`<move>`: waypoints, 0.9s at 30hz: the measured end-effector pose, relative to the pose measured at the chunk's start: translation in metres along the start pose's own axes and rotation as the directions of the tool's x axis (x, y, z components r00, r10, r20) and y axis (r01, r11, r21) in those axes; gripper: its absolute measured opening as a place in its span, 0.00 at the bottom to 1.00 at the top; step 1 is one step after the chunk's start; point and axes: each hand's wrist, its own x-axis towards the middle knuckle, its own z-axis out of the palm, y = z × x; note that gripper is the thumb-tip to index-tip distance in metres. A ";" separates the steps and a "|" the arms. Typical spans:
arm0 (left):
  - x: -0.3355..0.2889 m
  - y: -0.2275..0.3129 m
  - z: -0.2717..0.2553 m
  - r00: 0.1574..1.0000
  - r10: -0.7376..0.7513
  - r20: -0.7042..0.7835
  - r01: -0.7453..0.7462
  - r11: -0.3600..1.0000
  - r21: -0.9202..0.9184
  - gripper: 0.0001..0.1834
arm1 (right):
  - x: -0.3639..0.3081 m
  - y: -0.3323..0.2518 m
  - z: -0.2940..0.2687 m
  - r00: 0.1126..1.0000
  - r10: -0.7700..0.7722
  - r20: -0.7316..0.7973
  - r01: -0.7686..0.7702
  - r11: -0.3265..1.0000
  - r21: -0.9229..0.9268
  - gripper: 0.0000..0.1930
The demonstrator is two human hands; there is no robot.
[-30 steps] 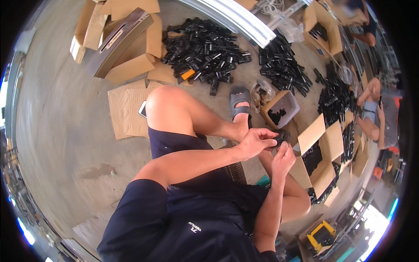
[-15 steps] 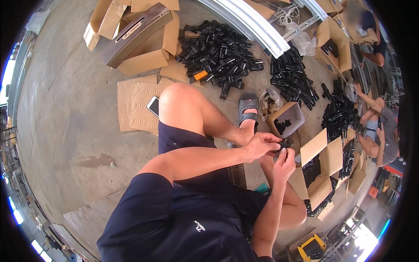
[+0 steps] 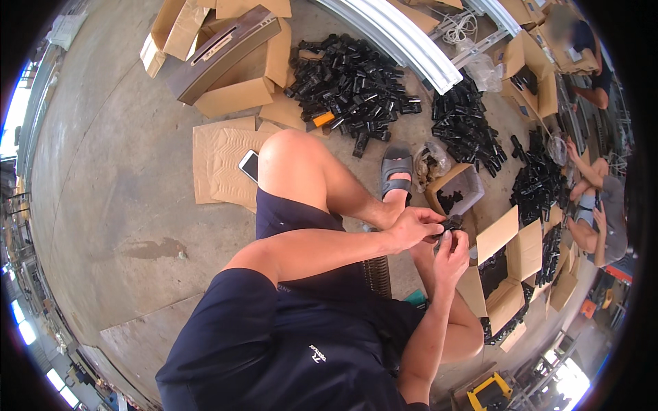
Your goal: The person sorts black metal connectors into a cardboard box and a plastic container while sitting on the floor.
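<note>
I sit low on a concrete floor with my left knee raised. My left hand and my right hand meet in front of my shin, both closed on one small black plastic part. The left hand grips it from above, the right from below. Just beyond the hands stands a small open cardboard box with a few black parts in it.
Heaps of black parts lie on the floor ahead and a second heap to the right. Open cardboard boxes stand at the far left, flat cardboard with a phone beside my knee. Another person sits at the right.
My hands have come together on the black part and stay by my shin. The view has shifted slightly, so the boxes and heaps sit lower in the picture.
</note>
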 end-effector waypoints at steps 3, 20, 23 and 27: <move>0.006 -0.004 -0.005 0.999 0.047 -0.002 -0.047 0.999 -0.008 0.15 | -0.001 0.012 0.004 0.995 0.027 0.092 -0.031 0.999 0.038 0.09; 0.006 -0.011 -0.010 0.999 0.036 0.008 -0.036 0.999 -0.031 0.13 | -0.003 0.016 0.013 0.996 0.070 0.051 -0.071 0.997 0.016 0.15; 0.012 0.000 -0.005 0.989 0.090 -0.114 -0.081 0.993 0.085 0.15 | 0.001 0.023 0.013 0.987 0.130 0.093 -0.126 0.991 -0.044 0.19; 0.058 0.015 -0.056 0.824 0.347 -0.447 -0.404 0.914 -0.035 0.10 | -0.003 0.022 0.030 0.984 0.104 0.146 -0.088 0.989 -0.115 0.16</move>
